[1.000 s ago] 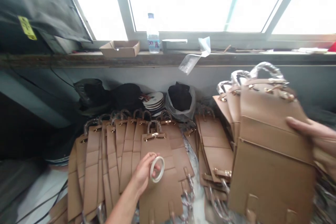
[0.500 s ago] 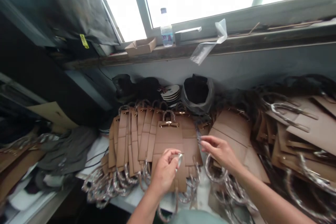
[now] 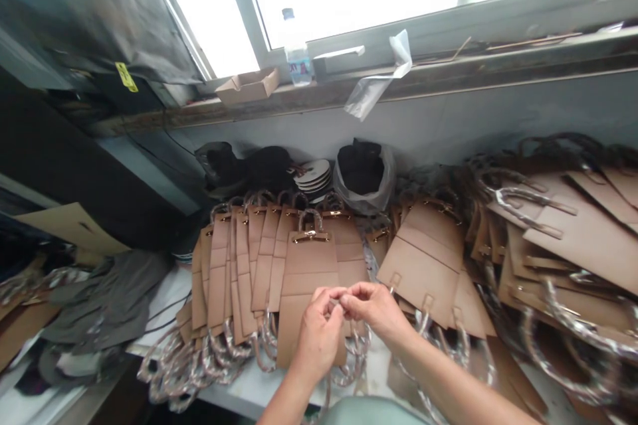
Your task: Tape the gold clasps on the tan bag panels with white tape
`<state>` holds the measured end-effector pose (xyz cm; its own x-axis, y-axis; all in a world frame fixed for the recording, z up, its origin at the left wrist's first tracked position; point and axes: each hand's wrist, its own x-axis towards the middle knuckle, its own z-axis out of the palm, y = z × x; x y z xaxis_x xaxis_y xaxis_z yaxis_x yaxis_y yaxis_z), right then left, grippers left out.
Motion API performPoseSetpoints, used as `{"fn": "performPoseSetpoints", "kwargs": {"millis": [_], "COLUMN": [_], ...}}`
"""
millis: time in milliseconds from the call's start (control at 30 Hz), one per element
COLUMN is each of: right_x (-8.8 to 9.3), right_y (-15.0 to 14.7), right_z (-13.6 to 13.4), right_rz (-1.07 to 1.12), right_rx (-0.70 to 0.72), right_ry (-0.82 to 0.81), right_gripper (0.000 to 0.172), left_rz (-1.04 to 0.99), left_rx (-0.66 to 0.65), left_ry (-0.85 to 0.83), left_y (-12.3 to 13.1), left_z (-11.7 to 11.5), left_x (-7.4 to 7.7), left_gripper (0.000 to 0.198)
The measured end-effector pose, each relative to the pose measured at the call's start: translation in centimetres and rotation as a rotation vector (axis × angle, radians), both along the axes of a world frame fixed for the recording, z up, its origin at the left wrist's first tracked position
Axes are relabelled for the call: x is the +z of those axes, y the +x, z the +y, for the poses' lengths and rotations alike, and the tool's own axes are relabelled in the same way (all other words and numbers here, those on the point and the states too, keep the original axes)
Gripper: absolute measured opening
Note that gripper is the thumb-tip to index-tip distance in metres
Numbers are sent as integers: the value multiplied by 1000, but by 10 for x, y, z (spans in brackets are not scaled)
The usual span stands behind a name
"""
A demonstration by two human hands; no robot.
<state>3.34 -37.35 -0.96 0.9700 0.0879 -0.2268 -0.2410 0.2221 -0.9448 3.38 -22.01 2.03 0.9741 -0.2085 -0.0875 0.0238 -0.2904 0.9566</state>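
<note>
My left hand [image 3: 319,332] and my right hand [image 3: 373,309] meet over the front of the table, fingertips pinched together on a small roll of tape that is mostly hidden between them. Under them lies a tan leather bag panel [image 3: 306,279] with a gold clasp and a plastic-wrapped handle, the top one of a fanned row of like panels [image 3: 234,265]. A loose panel [image 3: 423,259] lies just right of my right hand.
A big heap of tan panels with wrapped handles [image 3: 563,246] fills the right side. Black bags [image 3: 363,176] and a stack of discs [image 3: 314,179] sit against the wall. A water bottle [image 3: 296,56] and a small cardboard box [image 3: 249,85] stand on the window sill.
My right hand has come left to meet the left hand, and both now pinch the tape roll. Before that, the right hand put down a stack of panels on the right.
</note>
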Motion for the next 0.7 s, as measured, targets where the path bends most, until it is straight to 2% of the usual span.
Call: {"fn": "performPoseSetpoints", "kwargs": {"millis": [100,133,167,267,333,433,533,700], "right_x": [0,0,-1,-4,-6,-9,-8,-3], "right_y": [1,1,1,4,8,19,32,54], "right_z": [3,4,5,6,7,8,12,24], "right_rz": [-17,-32,-57,-173,-219,-126,-23,-80], "right_rx": [-9,-24,-43,-96,-88,-17,74,236], "right_ry": [-14,-45,-95,-317,-419,-389,-306,-411], "right_gripper": [36,35,33,27,23,20,25,23], "left_rz": [115,140,143,54,3,-58,-104,-115], "left_rx": [37,41,30,-40,-69,-100,-131,-160], "left_ry": [-50,-58,-50,59,134,181,221,286], "left_y": [8,11,14,23,28,34,40,54], "left_z": [5,7,10,17,22,30,41,62], "left_x": [-13,-15,-17,-15,-10,-6,-8,-14], "left_gripper": [54,56,52,22,15,16,16,16]}}
